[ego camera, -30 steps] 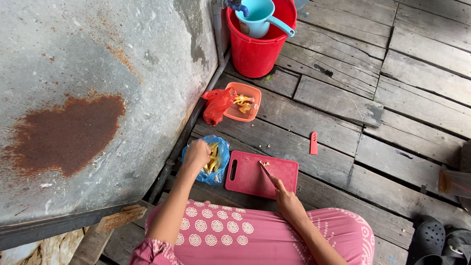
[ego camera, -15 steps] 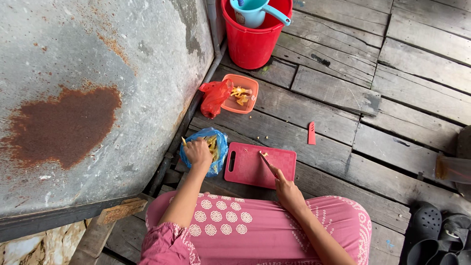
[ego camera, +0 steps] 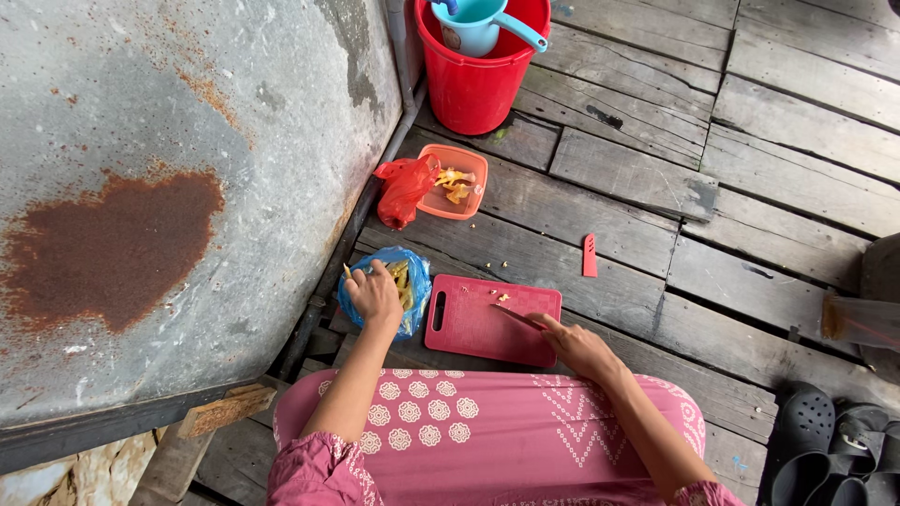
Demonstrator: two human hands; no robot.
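Down on the plank floor, left hand [ego camera: 375, 295] grips yellow pieces from the blue bag [ego camera: 412, 281]; right hand [ego camera: 579, 345] clamps the knife [ego camera: 518, 317] over the red cutting board [ego camera: 483, 323] (next: set piece down squarely).

Both arms reach forward from the lap, forearms bare below pink sleeves. The left hand [ego camera: 375, 295] is stretched out farther, fingers curled downward, knuckles up. The right hand [ego camera: 579, 347] sits lower and nearer, closed, index finger extended forward.

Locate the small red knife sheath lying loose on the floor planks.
In the head view, the knife sheath lies right of centre on the wooden planks, just beyond the red cutting board's far right corner.
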